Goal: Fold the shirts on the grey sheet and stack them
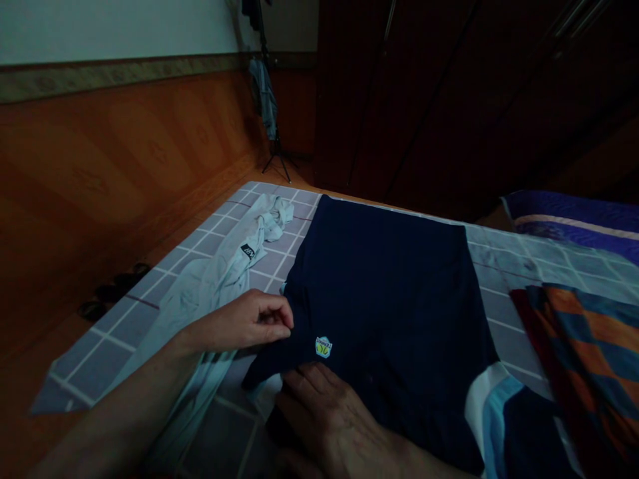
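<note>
Navy cloth point(379, 286) is spread flat across the middle of a grey checked sheet point(117, 326), with a small white and yellow badge point(323, 346) sewn near its lower edge and a white and blue panel point(492, 419) at its lower right. A fold at the cloth's edge is pinched between the fingers and thumb of the left hand point(247, 322), which is closed on it. The right hand point(332, 422) is kept open and laid on the cloth just below the badge, its fingers slightly curled. A crumpled pale grey garment point(214, 286) with a black label point(248, 251) is left on the sheet just beside the navy cloth. An orange and blue checked cloth point(584, 359) is laid to the right, near purple bedding point(569, 219). A garment is hung on a tripod stand point(263, 100) beyond, and sandals point(112, 289) are seen on the floor.
</note>
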The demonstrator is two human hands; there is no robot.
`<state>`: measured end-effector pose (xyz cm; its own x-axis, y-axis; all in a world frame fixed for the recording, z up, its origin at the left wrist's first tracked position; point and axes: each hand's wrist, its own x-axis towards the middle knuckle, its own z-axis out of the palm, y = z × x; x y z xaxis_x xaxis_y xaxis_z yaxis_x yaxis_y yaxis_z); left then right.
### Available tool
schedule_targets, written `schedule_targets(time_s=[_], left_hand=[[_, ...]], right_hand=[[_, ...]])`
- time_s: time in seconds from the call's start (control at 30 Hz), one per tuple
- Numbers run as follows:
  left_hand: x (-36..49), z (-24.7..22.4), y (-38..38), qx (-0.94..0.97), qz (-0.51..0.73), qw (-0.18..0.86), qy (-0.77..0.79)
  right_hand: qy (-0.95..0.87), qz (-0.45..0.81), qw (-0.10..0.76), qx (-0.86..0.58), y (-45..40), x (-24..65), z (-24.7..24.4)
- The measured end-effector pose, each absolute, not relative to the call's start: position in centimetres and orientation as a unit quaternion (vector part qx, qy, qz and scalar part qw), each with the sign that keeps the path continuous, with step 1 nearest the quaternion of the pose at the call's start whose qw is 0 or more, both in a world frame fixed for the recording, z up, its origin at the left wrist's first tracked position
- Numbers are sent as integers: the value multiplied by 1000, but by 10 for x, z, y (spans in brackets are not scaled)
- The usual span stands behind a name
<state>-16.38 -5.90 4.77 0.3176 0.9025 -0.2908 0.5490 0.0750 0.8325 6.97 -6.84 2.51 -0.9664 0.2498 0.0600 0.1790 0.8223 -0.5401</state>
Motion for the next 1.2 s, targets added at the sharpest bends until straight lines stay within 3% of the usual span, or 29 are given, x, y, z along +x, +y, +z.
schedule_targets(time_s=[0.1,0.2,0.33,0.43,0.6,0.8,0.93,1.2], left_hand=[[-161,49,-60,688,135,456,548],[-157,46,-62,755,69,413,505],[-156,41,-64,792,54,409,451],[-156,42,-62,767,113,440,453],[-154,35,-54,763,279,258,522],[-159,14,-49,813,143,134,548],[-158,15,-50,830,102,136,531],[-143,3,-53,854,31,126,504]], right_hand=[[-933,281,158,-160,-71,71,24],[-927,194,245,-208,-70,70,16],[-938,150,190,-248,-64,67,4],[-939,170,177,-239,-63,66,2],[-949,150,207,-184,-67,71,3],[-961,167,127,-180,-66,69,0],[-963,203,92,-153,-64,66,3],[-970,175,107,-134,-61,61,7]])
